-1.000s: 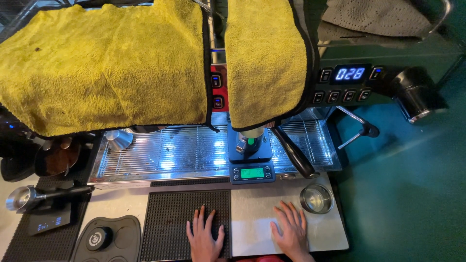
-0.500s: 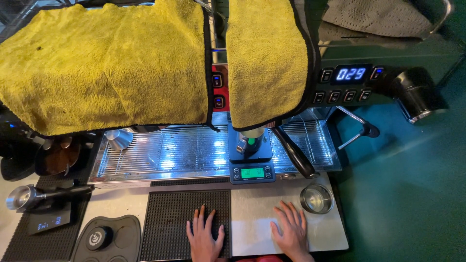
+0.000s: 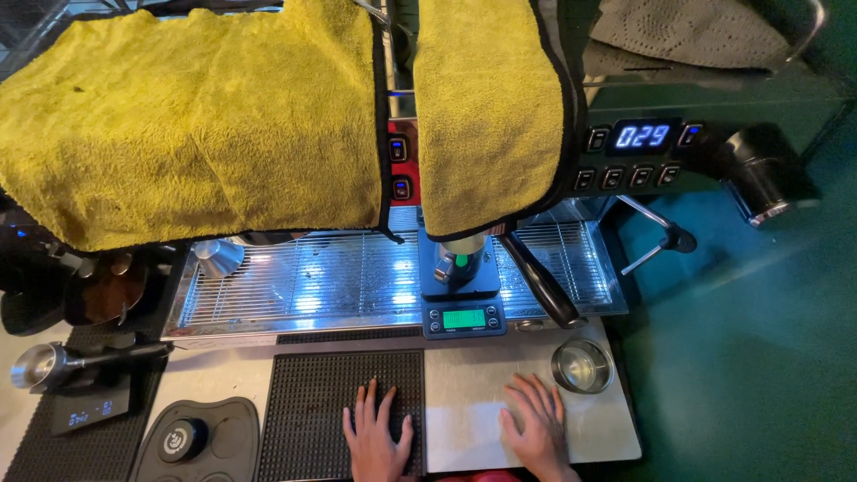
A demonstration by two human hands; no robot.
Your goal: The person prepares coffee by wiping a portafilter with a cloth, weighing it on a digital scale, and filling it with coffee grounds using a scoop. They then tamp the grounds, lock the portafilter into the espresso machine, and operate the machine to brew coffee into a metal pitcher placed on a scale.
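Fingers of my left hand [image 3: 375, 437] lie spread and flat on the black rubber mat [image 3: 312, 402], holding nothing. My right hand [image 3: 536, 428] rests the same way, fingers fanned out, palm down on the steel counter plate [image 3: 464, 393], just beside the small metal cup [image 3: 582, 364] without touching it. Beyond my hands, a small scale [image 3: 464, 318] with a green display sits on the drip tray [image 3: 312, 286], under the yellow towels [image 3: 205, 116] draped over the espresso machine [image 3: 678, 161].
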